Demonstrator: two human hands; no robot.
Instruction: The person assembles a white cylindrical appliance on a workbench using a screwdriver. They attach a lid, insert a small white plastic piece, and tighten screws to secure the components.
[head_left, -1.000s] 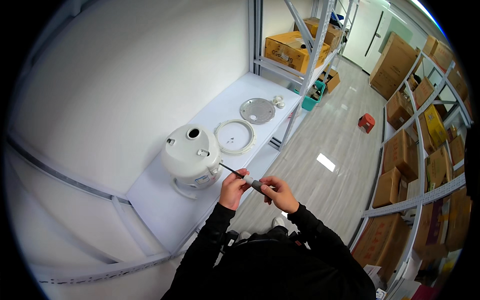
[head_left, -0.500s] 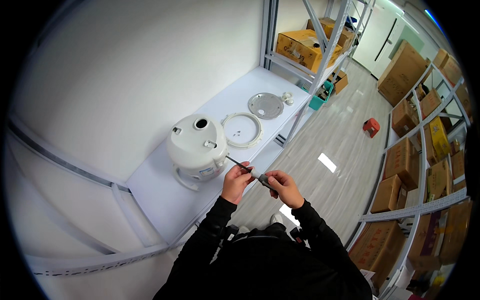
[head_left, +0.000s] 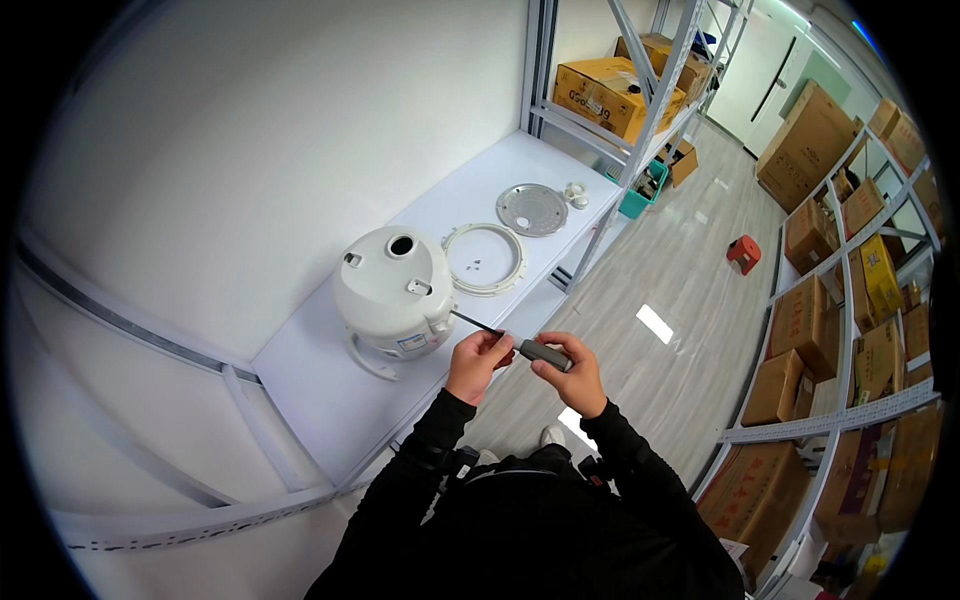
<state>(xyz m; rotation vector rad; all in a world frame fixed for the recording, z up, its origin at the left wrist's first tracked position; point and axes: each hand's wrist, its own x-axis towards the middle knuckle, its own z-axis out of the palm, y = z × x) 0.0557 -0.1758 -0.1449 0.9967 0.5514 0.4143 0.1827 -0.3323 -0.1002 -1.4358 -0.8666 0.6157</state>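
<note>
A white rice cooker (head_left: 385, 290) stands on the table, with a dark round hole in its lid. Near its right side is the tip of a screwdriver (head_left: 545, 356) with a grey handle and a thin dark shaft. I cannot tell whether that tip touches the cooker. My left hand (head_left: 477, 365) pinches the shaft close to the handle. The handle is between the thumb and fingers of my right hand (head_left: 572, 375).
On the white table (head_left: 330, 420) lie a white plastic ring (head_left: 517, 265) with several tiny pieces inside it, a round metal plate (head_left: 532, 210) and small white parts (head_left: 576, 195). Shelves of cardboard boxes (head_left: 800, 315) line the right. A red stool (head_left: 743, 255) stands on the floor.
My right hand has shifted its fingers on the screwdriver, and more of the grey handle shows. The left hand has stayed on the shaft. The cooker has not moved.
</note>
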